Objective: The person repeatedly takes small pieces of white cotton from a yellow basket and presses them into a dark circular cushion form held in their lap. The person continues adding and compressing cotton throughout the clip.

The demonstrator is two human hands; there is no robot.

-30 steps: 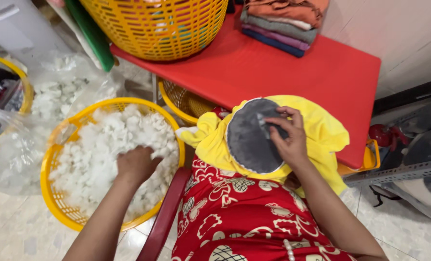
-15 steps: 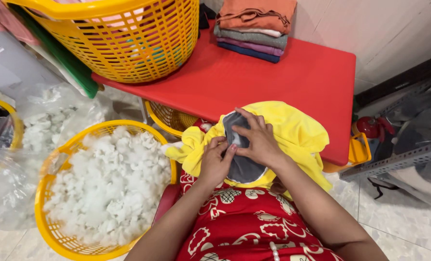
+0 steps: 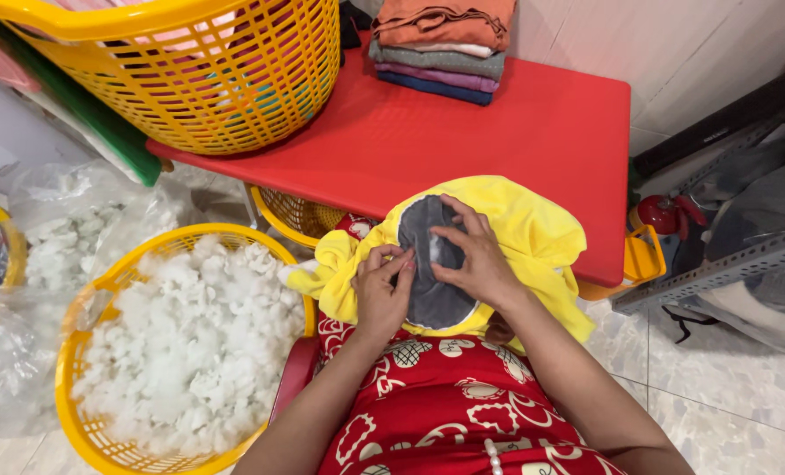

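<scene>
A: On the lap, just below the red table [image 3: 516,141] edge, the yellow cover [image 3: 533,237] was held w/ its grey lining [image 3: 428,295] turned up.

B: Which step was in hand?

A: Stuffing, as judged. A small white tuft [image 3: 434,249] was seen at the lining, approx. between the fingertips, being pressed in.

B: Hands?

A: The left hand [image 3: 382,295] was bent at the knuckles, its tips pinched narrow on the lining's near rim. The right hand [image 3: 472,259] was laid flat and spread wide over the lining's far side, nothing gripped; only pressure was applied. Both forearms were brought up from below, wrists close, the hands nearly touching.

B: What would a next move call for?

A: As judged, the rim would need to be kept pinched so the cover wasn't let slide off the red patterned garment [image 3: 445,396], and the tuft pushed w/ fingertips, not the palm.

B: More filling within reach?

A: Yes. White filling [image 3: 190,352] was heaped in a yellow basket [image 3: 71,369] on the floor, just beside the left arm.
</scene>
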